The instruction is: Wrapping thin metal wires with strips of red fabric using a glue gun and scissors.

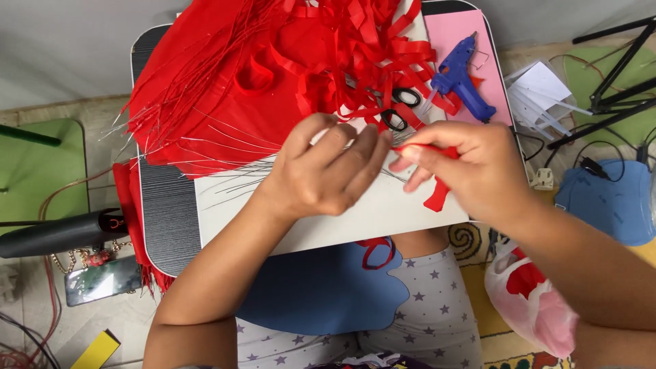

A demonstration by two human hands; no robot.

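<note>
Head view: right hand (471, 164) is pinching a red paper strip (437, 195) at frame centre; left hand (328, 171), its grip loosely curled with nothing visibly held, is hovering over the desk (355, 219) beside scissors (400, 109).

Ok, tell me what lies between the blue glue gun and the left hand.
In the head view, black-handled scissors among red paper strips lie between the glue gun and left hand.

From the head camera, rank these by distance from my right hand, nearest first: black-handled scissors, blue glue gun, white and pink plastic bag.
From the right hand:
1. Black-handled scissors, just above-left, among the red strips.
2. Blue glue gun, above on pink paper.
3. White and pink plastic bag, below, on the floor.
</note>
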